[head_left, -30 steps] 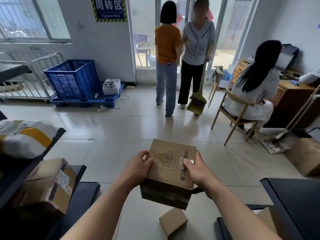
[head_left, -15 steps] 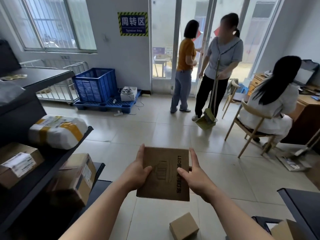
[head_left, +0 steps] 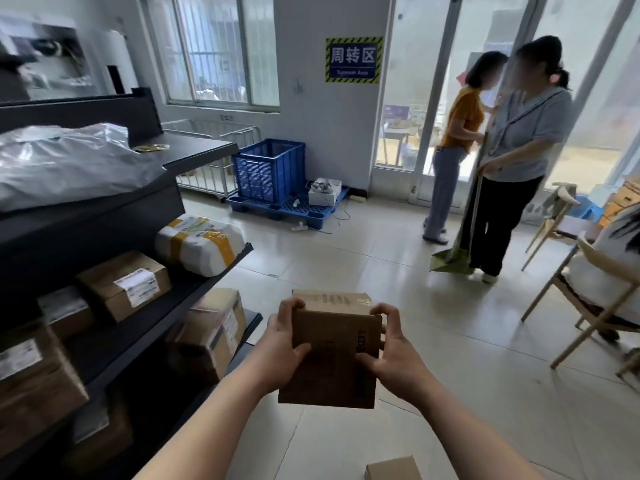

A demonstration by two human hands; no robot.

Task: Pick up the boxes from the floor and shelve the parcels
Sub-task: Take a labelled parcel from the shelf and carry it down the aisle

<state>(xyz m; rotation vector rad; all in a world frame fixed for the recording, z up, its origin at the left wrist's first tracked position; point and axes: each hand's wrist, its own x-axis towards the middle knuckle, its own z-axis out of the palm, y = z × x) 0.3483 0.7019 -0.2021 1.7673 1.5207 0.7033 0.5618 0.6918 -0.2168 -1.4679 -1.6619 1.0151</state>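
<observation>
A brown cardboard box [head_left: 332, 355] with printed lettering is held in front of me at waist height, gripped from both sides. My left hand [head_left: 280, 344] clasps its left edge and my right hand [head_left: 394, 355] clasps its right edge. To my left stands a dark shelf unit [head_left: 114, 344] with several parcels on it: a grey plastic bag [head_left: 69, 161] on top, a white taped parcel [head_left: 201, 244], and a labelled carton [head_left: 124, 285]. A small cardboard box [head_left: 393, 468] lies on the tiled floor at the bottom edge.
Two people [head_left: 512, 150] stand talking by the glass door, one with a broom and dustpan [head_left: 453, 261]. A seated person on a wooden chair [head_left: 585, 306] is at the right. A blue crate [head_left: 268, 169] on a pallet stands by the far wall.
My view has swung left toward the shelf unit, which now fills the left side. The box stayed in both hands and was tilted so its top face shows.
</observation>
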